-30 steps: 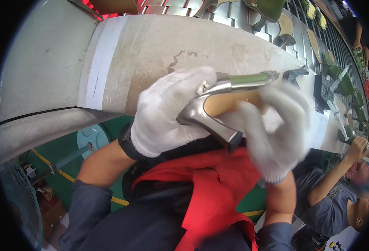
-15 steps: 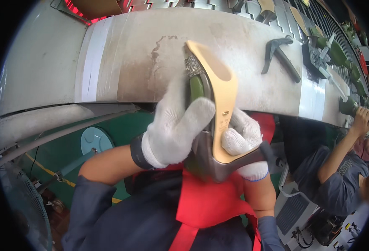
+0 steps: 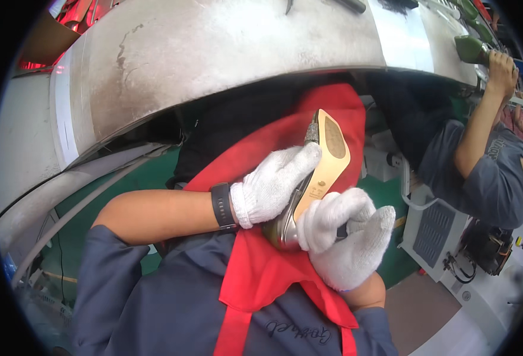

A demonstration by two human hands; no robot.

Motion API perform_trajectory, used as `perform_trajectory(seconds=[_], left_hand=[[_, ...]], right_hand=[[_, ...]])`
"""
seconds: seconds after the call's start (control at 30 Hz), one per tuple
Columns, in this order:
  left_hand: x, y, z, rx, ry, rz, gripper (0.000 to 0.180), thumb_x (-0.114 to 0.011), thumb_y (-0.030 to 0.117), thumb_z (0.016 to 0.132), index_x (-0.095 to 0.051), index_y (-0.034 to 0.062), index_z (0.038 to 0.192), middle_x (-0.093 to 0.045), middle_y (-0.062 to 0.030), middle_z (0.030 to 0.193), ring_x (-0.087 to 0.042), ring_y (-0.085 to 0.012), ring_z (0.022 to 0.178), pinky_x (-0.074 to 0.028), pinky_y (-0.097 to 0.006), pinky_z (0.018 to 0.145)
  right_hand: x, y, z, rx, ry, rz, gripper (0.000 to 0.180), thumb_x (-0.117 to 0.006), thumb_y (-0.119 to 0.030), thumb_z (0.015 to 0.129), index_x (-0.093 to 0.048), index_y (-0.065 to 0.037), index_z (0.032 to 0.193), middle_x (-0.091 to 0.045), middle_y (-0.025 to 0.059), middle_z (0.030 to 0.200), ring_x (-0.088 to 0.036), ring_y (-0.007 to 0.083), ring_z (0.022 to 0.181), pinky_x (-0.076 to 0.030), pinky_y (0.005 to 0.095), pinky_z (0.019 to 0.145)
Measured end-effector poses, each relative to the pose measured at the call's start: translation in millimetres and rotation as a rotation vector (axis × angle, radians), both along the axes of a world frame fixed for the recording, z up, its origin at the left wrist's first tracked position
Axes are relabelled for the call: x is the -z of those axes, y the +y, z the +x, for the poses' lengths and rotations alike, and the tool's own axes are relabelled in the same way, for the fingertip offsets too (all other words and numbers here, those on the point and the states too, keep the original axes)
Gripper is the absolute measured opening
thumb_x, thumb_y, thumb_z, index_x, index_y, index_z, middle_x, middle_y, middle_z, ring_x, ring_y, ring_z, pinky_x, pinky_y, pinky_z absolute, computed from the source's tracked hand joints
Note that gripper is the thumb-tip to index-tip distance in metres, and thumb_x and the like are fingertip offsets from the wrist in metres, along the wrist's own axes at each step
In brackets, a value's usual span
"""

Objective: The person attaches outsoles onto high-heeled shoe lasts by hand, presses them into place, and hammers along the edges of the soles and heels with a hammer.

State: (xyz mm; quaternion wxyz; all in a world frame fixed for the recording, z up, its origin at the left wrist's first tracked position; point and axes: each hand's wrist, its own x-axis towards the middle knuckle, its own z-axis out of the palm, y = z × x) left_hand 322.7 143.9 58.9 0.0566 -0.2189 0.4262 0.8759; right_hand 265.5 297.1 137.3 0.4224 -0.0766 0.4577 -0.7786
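Observation:
A high-heeled shoe [image 3: 328,172] is in front of my body, its tan sole facing up and its toe pointing away from me. A glittery band crosses the upper near the toe. My left hand [image 3: 276,181], in a white knit glove, clasps the shoe's side, with the thumb along the sole's edge. At the heel end my right hand [image 3: 347,237], gloved likewise, grips the shoe with bent fingers. A dark bit of the heel shows between those fingers; the rest of the heel is hidden. Below the shoe lies my red apron [image 3: 267,267].
A worn pale workbench [image 3: 226,41] stretches across beyond my hands, with part of a dark-handled tool [image 3: 351,5] at its far side. On the right a co-worker's hand [image 3: 503,72] holds a green shoe last [image 3: 472,50]. A grey machine [image 3: 433,228] stands on the right.
The shoe has come off from over the bench edge toward my lap. My right hand has shifted to the heel end, and my left hand has slid toward the toe. The view has tilted down.

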Motion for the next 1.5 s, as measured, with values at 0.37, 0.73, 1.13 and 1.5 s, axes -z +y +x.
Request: perform_trajectory(seconds=[0.37, 0.73, 1.13, 1.5], left_hand=[[10.2, 1.3, 27.2, -0.052, -0.013, -0.048, 0.044, -0.052, 0.039, 0.117, -0.069, -0.0018, 0.120, -0.072, -0.0088, 0.107, -0.064, -0.0125, 0.097, -0.054, -0.034, 0.088], [3.8, -4.2, 28.3, -0.121, 0.000, -0.019, 0.043, -0.053, 0.038, 0.117, -0.069, -0.0008, 0.114, -0.073, -0.0073, 0.104, -0.064, -0.0122, 0.096, -0.054, -0.035, 0.084], [1.3, -21.3, 16.2, -0.126, 0.020, 0.054, 0.047, -0.046, 0.040, 0.119, -0.066, -0.0021, 0.126, -0.073, -0.0106, 0.112, -0.063, -0.0124, 0.100, -0.054, -0.034, 0.090], [20.8, -19.1, 23.7, -0.111, 0.363, -0.708, 0.026, -0.047, 0.013, 0.112, -0.063, -0.0060, 0.119, -0.066, -0.0282, 0.114, -0.065, -0.0504, 0.099, -0.055, -0.051, 0.089]], right_hand=[[18.6, 10.5, 12.5, -0.114, -0.049, -0.132, 0.057, -0.059, -0.055, 0.110, -0.062, -0.005, 0.083, -0.063, 0.0112, 0.075, -0.058, 0.0280, 0.067, -0.050, 0.0436, 0.064], [21.1, -2.1, 16.0, -0.148, 0.064, -0.118, 0.047, -0.065, -0.040, 0.110, -0.069, -0.002, 0.084, -0.067, 0.0143, 0.073, -0.061, 0.0297, 0.062, -0.053, 0.0441, 0.064], [4.5, -28.3, -12.7, 0.109, -0.162, 0.047, 0.032, -0.063, -0.024, 0.108, -0.060, 0.007, 0.113, -0.072, 0.0178, 0.093, -0.073, 0.0275, 0.076, -0.065, 0.0417, 0.080], [36.8, -9.0, -58.7, -0.666, 0.101, 0.539, 0.063, -0.087, -0.011, 0.084, -0.062, 0.002, 0.140, -0.077, 0.0120, 0.120, -0.074, 0.0209, 0.107, -0.062, 0.0384, 0.093]])
